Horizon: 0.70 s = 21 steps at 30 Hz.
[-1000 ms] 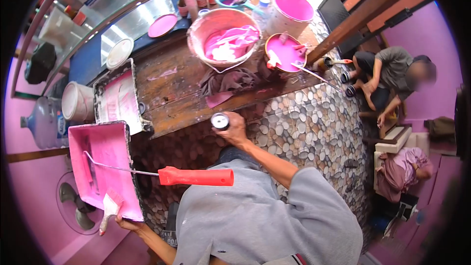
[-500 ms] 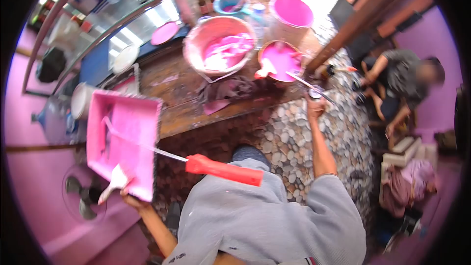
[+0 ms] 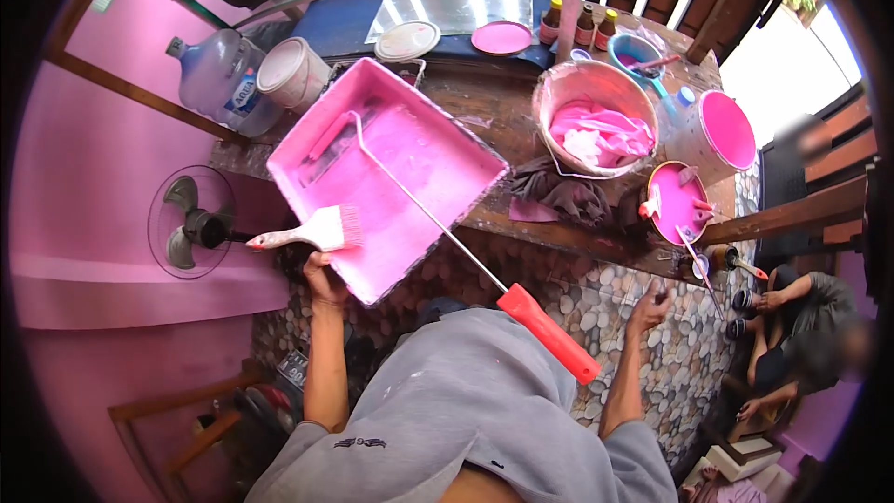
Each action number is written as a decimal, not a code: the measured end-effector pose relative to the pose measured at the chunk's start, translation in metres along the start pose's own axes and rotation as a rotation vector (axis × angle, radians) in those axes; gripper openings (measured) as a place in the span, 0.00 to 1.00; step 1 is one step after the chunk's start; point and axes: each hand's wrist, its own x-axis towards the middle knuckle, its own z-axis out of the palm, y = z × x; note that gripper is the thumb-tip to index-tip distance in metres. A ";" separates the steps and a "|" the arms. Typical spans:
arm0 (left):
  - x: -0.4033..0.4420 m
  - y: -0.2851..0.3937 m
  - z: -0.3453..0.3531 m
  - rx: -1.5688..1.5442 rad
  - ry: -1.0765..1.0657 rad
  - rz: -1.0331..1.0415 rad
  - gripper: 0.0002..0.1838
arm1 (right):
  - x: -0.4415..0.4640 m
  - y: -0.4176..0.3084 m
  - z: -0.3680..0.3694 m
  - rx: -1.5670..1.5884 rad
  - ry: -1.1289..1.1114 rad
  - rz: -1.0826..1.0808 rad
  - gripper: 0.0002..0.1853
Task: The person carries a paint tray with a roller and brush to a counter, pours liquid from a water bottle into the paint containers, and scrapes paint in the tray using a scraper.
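Probably light but slick, the tray (image 3: 374, 197) at center-left seems safest by the rim (image 3: 413, 260) the left hand (image 3: 326, 281) grips, right hand (image 3: 649, 309) half-curled, apparently empty.

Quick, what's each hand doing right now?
Left hand: closed on the tray edge.
Right hand: nothing seen in it; can't tell whether open or closed.

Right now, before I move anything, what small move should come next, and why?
I'd probably bring the right hand to the red roller handle and steady it. That handle juts well past the rim of the tray, which only the left hand supports, while the right hand appears empty.
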 end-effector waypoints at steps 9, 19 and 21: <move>0.010 0.036 -0.004 -0.025 -0.083 -0.197 0.20 | -0.129 -0.082 -0.050 0.503 -0.938 0.318 0.19; 0.025 0.036 -0.019 -0.196 -0.265 -0.393 0.21 | -0.199 -0.167 -0.095 0.473 -1.373 0.194 0.26; 0.027 0.034 -0.026 -0.198 -0.311 -0.397 0.20 | -0.216 -0.197 -0.101 0.487 -1.535 0.233 0.31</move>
